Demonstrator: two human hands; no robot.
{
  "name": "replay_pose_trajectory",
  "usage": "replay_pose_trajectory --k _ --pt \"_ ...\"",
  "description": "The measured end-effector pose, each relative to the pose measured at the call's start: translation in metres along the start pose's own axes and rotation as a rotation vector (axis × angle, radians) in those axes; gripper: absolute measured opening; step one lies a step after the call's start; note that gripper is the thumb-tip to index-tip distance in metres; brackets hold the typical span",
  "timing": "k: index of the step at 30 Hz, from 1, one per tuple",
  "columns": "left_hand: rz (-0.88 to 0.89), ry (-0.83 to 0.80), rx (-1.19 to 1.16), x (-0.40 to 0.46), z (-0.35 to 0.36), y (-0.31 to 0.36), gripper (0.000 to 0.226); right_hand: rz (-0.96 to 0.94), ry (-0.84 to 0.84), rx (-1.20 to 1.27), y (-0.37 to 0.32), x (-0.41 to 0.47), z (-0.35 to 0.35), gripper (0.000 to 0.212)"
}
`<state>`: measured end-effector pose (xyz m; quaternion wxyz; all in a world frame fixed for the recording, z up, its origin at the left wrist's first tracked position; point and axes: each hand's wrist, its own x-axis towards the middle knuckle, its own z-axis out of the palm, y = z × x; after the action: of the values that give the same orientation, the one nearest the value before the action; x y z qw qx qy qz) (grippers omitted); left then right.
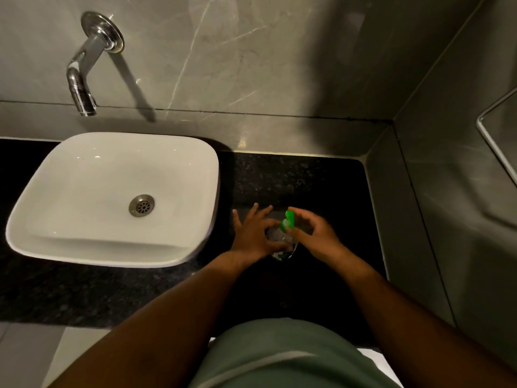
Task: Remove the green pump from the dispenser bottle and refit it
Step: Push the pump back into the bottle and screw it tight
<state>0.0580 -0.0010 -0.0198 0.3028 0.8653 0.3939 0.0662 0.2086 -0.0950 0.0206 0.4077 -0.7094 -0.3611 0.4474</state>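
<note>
Around bottle (pixel 281 243), both hands (pixel 285 236) cupped

Green pump (pixel 289 219) sits atop the clear dispenser bottle (pixel 281 246), standing upright

The dispenser bottle (pixel 280 245) stands on the counter (pixel 307 180) between my hands, right of the basin (pixel 112 191), under the tap (pixel 84 79).

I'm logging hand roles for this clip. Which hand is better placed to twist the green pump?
The right hand: its fingertips already pinch the green plastic pump, while the left hand wraps the clear dispenser bottle, steadying it on the black counter.
</note>
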Motion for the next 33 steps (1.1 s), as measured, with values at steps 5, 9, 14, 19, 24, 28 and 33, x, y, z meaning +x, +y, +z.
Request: replay_pose_trajectory --k 5,9,14,19,24,28,33 --pt "0.003 -0.042 -0.007 -0.001 -0.005 0.006 0.074 -0.110 -0.145 -0.109 -0.004 0.003 -0.004 0.047" --pt "0.005 -0.048 -0.037 -0.002 -0.005 0.001 0.080 -0.125 -0.191 -0.120 -0.002 0.008 -0.006 0.040" --pt "0.009 -0.010 -0.032 -0.002 0.002 -0.002 0.083 -0.151 -0.185 -0.119 -0.001 0.013 -0.005 0.030" --pt "-0.030 0.067 -0.033 -0.005 0.007 0.002 0.078 -0.184 -0.011 -0.193 0.004 0.011 0.008 0.033" --pt "-0.051 0.087 -0.008 -0.007 0.006 0.003 0.062 -0.184 0.140 -0.225 0.007 0.007 0.025 0.042" --pt "-0.084 0.116 0.005 -0.009 0.006 0.005 0.053 -0.173 0.301 -0.365 0.011 0.005 0.040 0.048" --pt "-0.125 0.158 0.035 -0.013 0.005 0.006 0.044 -0.164 0.382 -0.431 0.013 0.005 0.051 0.047"
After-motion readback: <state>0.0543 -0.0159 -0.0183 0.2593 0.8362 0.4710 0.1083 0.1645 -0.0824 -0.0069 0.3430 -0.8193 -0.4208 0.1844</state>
